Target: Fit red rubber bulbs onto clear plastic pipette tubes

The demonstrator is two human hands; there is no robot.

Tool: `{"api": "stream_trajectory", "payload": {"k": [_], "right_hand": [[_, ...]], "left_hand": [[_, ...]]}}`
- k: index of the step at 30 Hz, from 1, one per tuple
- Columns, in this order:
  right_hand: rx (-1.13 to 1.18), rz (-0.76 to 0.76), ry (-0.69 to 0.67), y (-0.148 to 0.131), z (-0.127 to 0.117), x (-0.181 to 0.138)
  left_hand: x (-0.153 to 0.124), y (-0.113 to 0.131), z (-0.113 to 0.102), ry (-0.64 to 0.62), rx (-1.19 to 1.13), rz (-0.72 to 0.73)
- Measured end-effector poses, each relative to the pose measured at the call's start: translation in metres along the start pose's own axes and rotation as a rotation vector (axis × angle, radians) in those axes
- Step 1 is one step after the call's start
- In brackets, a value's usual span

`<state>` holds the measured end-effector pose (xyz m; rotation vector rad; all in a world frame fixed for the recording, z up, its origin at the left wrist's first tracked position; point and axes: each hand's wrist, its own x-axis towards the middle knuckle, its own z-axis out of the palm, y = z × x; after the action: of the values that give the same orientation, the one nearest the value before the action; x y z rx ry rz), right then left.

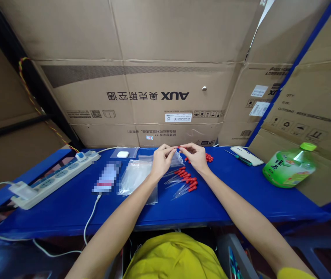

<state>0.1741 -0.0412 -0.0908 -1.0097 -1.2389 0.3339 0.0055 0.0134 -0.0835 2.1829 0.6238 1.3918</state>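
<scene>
My left hand (162, 158) and my right hand (194, 155) meet over the middle of the blue table (66, 209), fingertips pinched together on a thin clear dropper with a red bulb (178, 147). Just below them lies a row of several finished droppers with red bulbs (185, 181). Loose red bulbs (208, 157) sit behind my right hand. A bundle of clear tubes (178, 159) lies between the hands. Clear plastic bags (136, 175) lie under and to the left of my left wrist.
A white power strip (55, 177) with a plug and cable runs along the left. A phone (107, 177) on a cable, a white earbud case (122, 154), a white flat device with a screwdriver (246, 155) and a green bottle (290, 166) also rest on the table. Cardboard boxes (159, 77) wall the back.
</scene>
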Motion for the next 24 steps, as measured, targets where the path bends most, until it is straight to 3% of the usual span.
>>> {"api": "stream_trajectory", "payload": {"k": [16, 24], "right_hand": [[-0.055, 0.008, -0.092, 0.011, -0.011, 0.000], [-0.193, -0.051, -0.125, 0.007, -0.013, -0.001]], "left_hand": [[0.003, -0.006, -0.007, -0.119, 0.135, 0.184], [0.002, -0.010, -0.009, -0.169, 0.207, 0.198]]}}
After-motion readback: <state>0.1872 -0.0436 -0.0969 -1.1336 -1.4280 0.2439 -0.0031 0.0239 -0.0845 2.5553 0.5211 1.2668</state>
